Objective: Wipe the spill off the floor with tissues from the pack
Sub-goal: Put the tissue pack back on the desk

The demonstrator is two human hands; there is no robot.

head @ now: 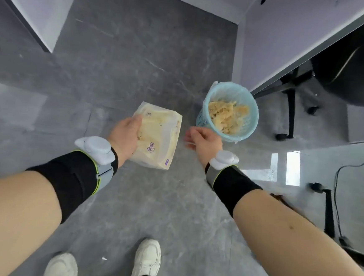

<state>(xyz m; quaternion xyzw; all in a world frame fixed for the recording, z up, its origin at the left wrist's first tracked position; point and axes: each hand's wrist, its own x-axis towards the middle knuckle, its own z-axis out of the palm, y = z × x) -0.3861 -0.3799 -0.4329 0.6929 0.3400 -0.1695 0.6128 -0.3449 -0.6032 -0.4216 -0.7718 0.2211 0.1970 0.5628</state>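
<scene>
Nearest, two white sneakers (pixel 147 259) planted on smooth grey stone-look floor tiles (pixel 116 71), glossy and faintly veined. Above them, bare forearms wrapped in black elastic bands carrying rounded white wrist trackers (pixel 96 149).

Left hand (pixel 126 133) gripping the tissue pack (pixel 158 136) by its left edge, fingers curled over the soft, crinkled clear plastic; pale yellow tissues visible inside, purple print on the wrapper. Pack held in the air, tilted, just left of the right fingers.

Right hand (pixel 203 139) loosely curled, fingertips (pixel 188 136) blurred; cannot tell whether anything is pinched. Just beyond and right of those fingers, a round light-blue mesh wastebasket (pixel 247 112) lined with a thin bag and heaped with crumpled yellowish tissues.

A dark brownish spill (pixel 277 198) peeking out beside the right forearm, well behind the fingers.

Farther right, a black office chair (pixel 352 70) and its wheeled base tucked under a pale desk edge (pixel 309 52). Ahead of both hands, open floor running between pale panels.
</scene>
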